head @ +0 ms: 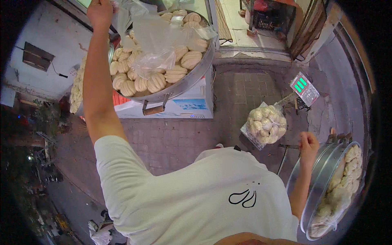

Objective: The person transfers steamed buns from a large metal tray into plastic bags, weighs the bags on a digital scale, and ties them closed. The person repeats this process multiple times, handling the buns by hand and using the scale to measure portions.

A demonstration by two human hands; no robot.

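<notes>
My left hand (100, 13) is raised at the top edge, its fingers curled beside clear plastic bags (153, 33). Whether it grips the plastic is hidden. The bags lie over a large round metal steamer tray (196, 76) filled with folded, ridged steamed buns (156, 82). Lower right, my right hand (307, 145) hangs with curled fingers and nothing visible in them. It is near stacked metal steamer trays (318, 183) holding more buns (352, 165). To its left, a tied clear bag of buns (266, 124) sits on the platform of a digital scale (249, 133).
The scale's lit display (303, 87) stands on a post behind the bag. Under the large tray is a white printed chest (193, 105); its wooden-gripped handle (154, 109) sticks out. More buns (78, 85) are left of my arm. A doorway step (252, 53) borders the brick paving (171, 141).
</notes>
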